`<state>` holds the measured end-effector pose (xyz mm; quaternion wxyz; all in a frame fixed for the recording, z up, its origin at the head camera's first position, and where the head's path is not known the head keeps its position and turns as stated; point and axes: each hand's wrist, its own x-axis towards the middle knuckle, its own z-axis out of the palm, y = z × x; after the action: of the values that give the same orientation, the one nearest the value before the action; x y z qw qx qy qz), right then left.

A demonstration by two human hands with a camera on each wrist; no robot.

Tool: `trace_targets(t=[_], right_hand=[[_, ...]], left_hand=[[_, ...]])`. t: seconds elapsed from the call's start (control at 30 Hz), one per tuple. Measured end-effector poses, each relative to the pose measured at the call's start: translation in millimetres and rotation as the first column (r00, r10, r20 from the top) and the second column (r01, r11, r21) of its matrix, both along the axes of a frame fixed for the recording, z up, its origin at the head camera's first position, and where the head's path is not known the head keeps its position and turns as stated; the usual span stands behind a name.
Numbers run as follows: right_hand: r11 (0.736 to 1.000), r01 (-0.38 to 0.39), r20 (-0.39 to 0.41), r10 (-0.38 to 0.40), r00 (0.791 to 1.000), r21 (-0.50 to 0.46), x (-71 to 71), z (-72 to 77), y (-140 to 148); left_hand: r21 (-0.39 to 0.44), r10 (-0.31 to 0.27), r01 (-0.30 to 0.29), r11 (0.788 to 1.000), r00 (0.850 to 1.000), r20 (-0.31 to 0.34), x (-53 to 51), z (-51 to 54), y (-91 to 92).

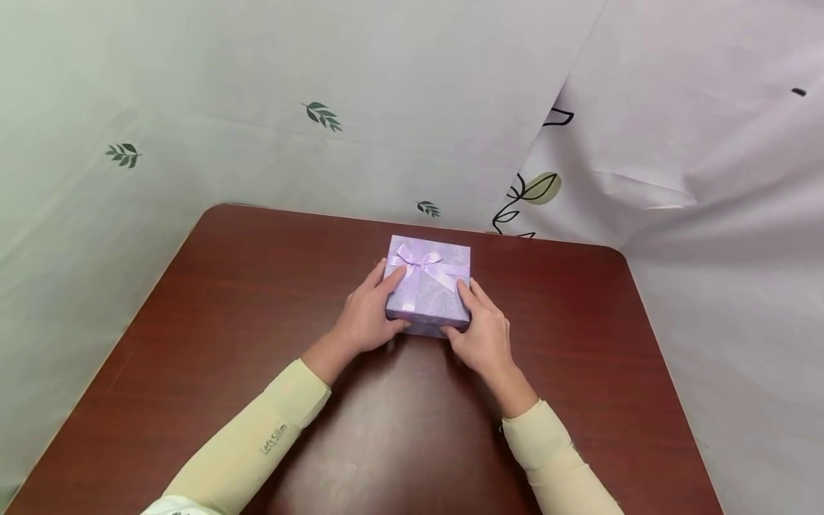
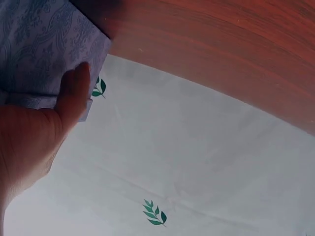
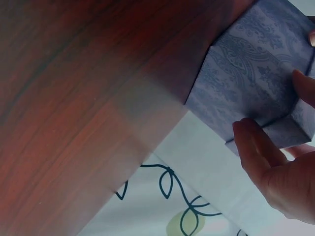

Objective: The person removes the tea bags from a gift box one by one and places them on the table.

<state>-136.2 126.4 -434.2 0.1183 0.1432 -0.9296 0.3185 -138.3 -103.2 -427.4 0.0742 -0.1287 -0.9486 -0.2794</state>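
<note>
A lavender gift box with a damask-like pattern is at the far middle of the table. A satin ribbon bow decorates its lid. My left hand grips the box at its left side, one finger reaching onto the lid and the thumb at the near face. On the opposite side, my right hand holds it the same way. In the left wrist view, fingers lie along the box's patterned side. The right wrist view has the box's side wall and the lid's overhanging rim near the fingers.
The reddish-brown wooden table has rounded far corners. Pale cloth with leaf prints hangs behind it and on both sides. Light reflects off the tabletop between the forearms, which wear pale yellow sleeves.
</note>
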Motion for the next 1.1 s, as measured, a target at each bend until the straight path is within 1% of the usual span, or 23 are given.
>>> trace_targets(t=[0.1,0.3,0.4,0.5,0.63,0.8,1.1], right_hand=[[1.0,-0.002,-0.009,0.002,1.0,0.004,-0.1,2.1,2],[1.0,-0.007,-0.006,0.007,1.0,0.016,-0.4,6.6,2],[1.0,-0.006,0.009,0.006,1.0,0.022,0.6,8.5,2],[1.0,-0.003,0.015,0.003,1.0,0.021,1.7,10.4,3],[1.0,-0.003,-0.006,0.003,1.0,0.013,2.1,13.8,3],[1.0,-0.002,-0.019,0.002,1.0,0.018,3.7,18.7,3],[0.998,-0.004,-0.04,0.006,0.999,0.066,5.6,27.5,0]], left_hand=[[-0.03,-0.008,0.008,1.0,1.0,0.008,-1.4,3.3,0.8],[-0.101,0.005,-0.003,0.995,1.0,0.026,-0.2,8.4,-1.3],[-0.115,0.004,0.0,0.993,0.999,0.035,1.1,9.4,-2.9],[-0.111,-0.004,0.008,0.994,0.999,0.034,2.2,11.4,-3.5],[-0.101,-0.016,0.016,0.995,1.0,0.002,2.7,15.7,-3.6],[-0.107,-0.026,0.021,0.994,0.999,-0.047,2.9,20.6,-3.8],[-0.176,-0.016,-0.007,0.984,0.992,-0.129,2.6,25.0,-6.1]])
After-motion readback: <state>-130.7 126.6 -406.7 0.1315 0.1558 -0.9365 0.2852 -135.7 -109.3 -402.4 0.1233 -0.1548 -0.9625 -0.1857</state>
